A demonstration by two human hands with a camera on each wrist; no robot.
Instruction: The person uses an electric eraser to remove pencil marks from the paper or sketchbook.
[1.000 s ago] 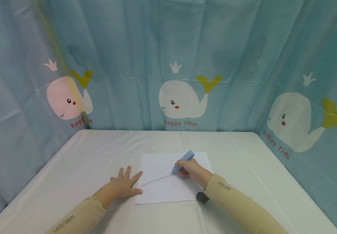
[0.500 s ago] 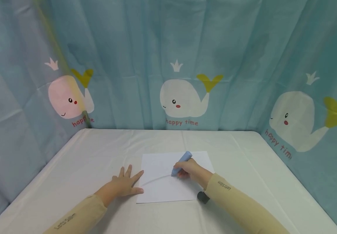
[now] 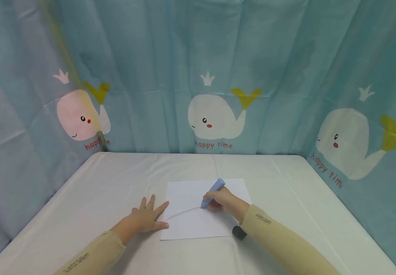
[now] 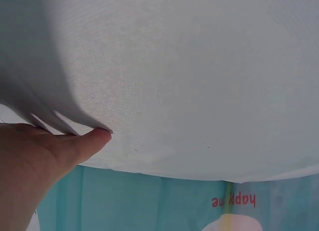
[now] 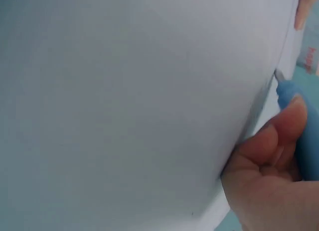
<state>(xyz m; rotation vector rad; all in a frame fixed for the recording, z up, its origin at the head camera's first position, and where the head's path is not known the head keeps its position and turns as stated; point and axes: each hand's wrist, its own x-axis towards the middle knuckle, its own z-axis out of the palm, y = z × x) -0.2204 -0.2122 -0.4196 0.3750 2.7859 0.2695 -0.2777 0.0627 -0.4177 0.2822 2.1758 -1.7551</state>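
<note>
A white sheet of paper (image 3: pixel 191 225) lies on the table. My right hand (image 3: pixel 223 198) pinches a thick light-blue marker pen (image 3: pixel 215 186), tilted, with its narrow tip down at the paper's middle. In the right wrist view the marker's tip (image 5: pixel 279 75) appears greyish, and the thumb and fingers wrap its body. A faint grey streak runs from the sheet's left side to the tip; I cannot tell if it is a drawn line or a shadow. My left hand (image 3: pixel 142 218) rests with spread fingers at the paper's left edge, thumb and forefinger reaching it.
The table (image 3: pixel 115 179) wears a white cloth. A small black object (image 3: pixel 239 232) sits beside the right sleeve cuff, at the sheet's lower right corner. Blue curtains (image 3: pixel 143 76) printed with whales enclose the table at the back and both sides.
The marker's upper end has shifted slightly to the left while its tip stays at nearly the same place. The left hand keeps its place by the paper.
</note>
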